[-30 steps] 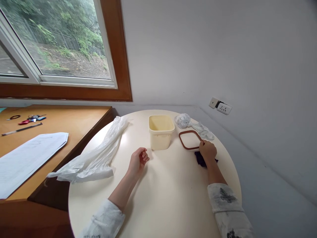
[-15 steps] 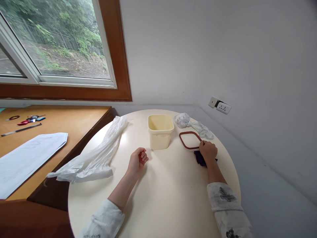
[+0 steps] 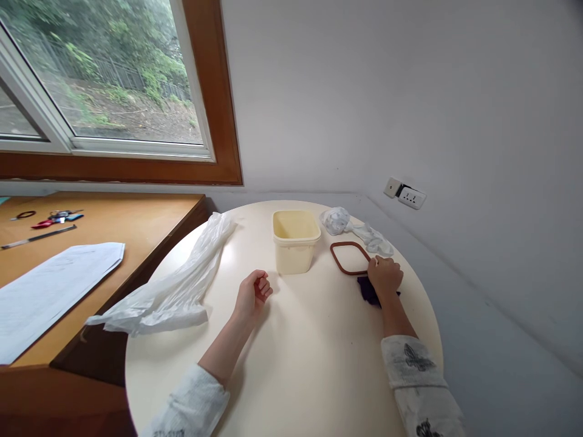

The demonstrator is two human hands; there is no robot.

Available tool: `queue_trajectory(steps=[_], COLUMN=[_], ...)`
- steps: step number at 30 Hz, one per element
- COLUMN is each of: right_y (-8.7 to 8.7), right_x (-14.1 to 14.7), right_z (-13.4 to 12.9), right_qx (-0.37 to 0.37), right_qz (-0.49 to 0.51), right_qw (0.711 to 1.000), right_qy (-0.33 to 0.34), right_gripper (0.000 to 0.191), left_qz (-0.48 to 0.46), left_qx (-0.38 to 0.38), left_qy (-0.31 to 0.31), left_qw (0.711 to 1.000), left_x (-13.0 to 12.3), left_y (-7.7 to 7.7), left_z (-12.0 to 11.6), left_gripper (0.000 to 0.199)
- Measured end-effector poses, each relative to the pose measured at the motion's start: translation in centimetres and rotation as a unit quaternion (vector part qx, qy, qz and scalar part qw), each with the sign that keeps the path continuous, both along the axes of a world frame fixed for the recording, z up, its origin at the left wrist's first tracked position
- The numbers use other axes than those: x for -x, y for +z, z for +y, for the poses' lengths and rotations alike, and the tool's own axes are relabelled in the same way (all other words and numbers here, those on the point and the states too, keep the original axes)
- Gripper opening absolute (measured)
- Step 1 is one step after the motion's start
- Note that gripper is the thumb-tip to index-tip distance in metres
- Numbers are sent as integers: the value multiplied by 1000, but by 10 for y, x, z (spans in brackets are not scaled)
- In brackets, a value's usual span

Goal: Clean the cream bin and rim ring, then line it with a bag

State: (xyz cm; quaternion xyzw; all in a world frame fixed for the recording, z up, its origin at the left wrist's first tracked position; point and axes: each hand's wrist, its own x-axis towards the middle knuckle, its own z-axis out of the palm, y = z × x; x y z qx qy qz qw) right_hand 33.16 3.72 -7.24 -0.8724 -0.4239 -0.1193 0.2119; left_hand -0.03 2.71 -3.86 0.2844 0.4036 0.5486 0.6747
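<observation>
Ring (image 3: pixel 357 273) right of centre in the frame, a corner grasped in the grip of the right hand (image 3: pixel 385 275) by the cloth (image 3: pixel 368 292); left hand (image 3: pixel 254 292) left of centre, grip loosely clenched, near the tub (image 3: pixel 295 258)

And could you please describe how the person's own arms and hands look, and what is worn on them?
The left hand and right hand wear no gloves, and no watch shows. The left sleeve and right sleeve are whitish-grey, ending on the forearms. Dark butterfly-like prints mark the right one; dark marks show on the left at the picture's edge.
</observation>
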Motion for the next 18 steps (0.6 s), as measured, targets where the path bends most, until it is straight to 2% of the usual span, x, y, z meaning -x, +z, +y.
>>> queue_trajectory(steps=[2,3,5,7,10,12,15,18], right_y=[5,8,10,8,-1,-6,-7,-5], right_x=[7,13,32,59,100,118,127,120], right_z=[0,0,1,1,2,3,4,4], right_qx=[-66,-114,-211,-247,-192,-149,-121,-124], right_qz=[6,20,82,175,282,300,257,191], right_qw=[997,991,959,915,870,858,866,896], right_qy=[29,66,172,265,356,390,412,382], right_gripper=[41,41,42,48,63,69,63,51], left_qz=[17,27,54,87,130,157,229,272], left_qx=[-11,-18,-38,-63,-100,-127,-178,-213], left_qy=[6,12,31,52,66,57,36,24], left_qw=[1000,999,997,993,984,978,956,938], left_x=[0,1,1,1,-2,-6,-15,-23], left_y=[-1,-2,-4,-7,-12,-16,-25,-33], left_z=[0,1,2,6,13,18,26,35], left_gripper=[17,17,11,8,34,51,73,89])
